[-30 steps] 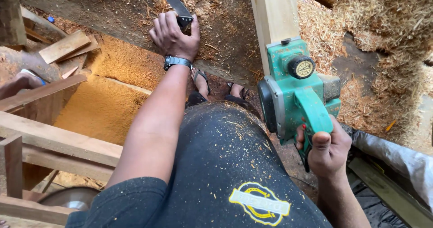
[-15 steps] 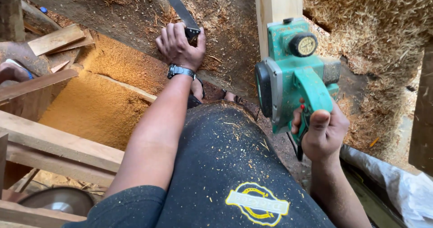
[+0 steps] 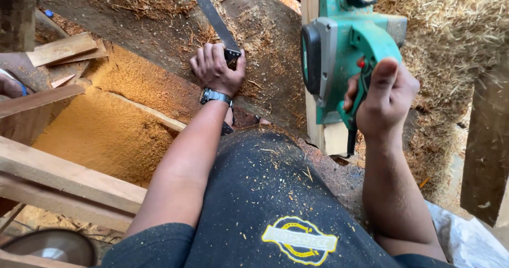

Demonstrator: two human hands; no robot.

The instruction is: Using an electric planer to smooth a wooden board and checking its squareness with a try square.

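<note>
- Sawdust (image 3: 106, 130) and shavings cover the workshop ground, wood scraps (image 3: 61, 49) lying left.
- Right hand (image 3: 384, 95) grips green planer (image 3: 344, 45) on a pale plank (image 3: 310, 61).
- Left hand (image 3: 216, 69) closes around a dark strap (image 3: 209, 11).

A rough woodworking shop: sawdust heaps (image 3: 111, 130), wood shavings (image 3: 450, 29), timber offcuts (image 3: 61, 48), green electric planer (image 3: 350, 40).
</note>
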